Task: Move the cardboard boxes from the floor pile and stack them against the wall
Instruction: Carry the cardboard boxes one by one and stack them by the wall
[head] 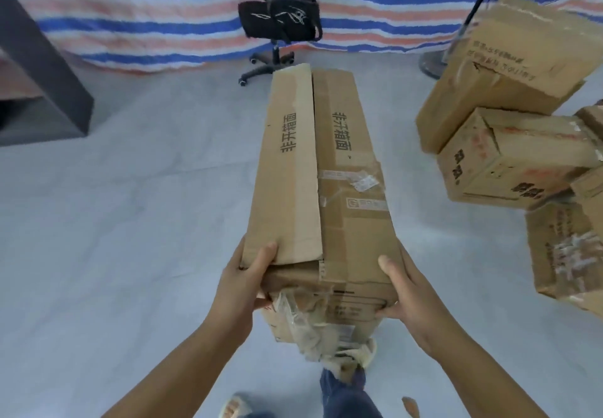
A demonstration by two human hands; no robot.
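Both hands grasp the near end of a long cardboard box (321,189), left hand (243,282) and right hand (409,290) at its corners, carrying it above the floor (130,222). Several boxes in the pile (509,143) to the right are left to move, so the job looks barely underway.

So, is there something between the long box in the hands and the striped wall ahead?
Yes. A black office chair stands straight ahead of the long box, close to the striped wall. Left of the chair the floor looks open.

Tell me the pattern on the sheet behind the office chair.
Blue, pink and white stripes on the sheet; head view.
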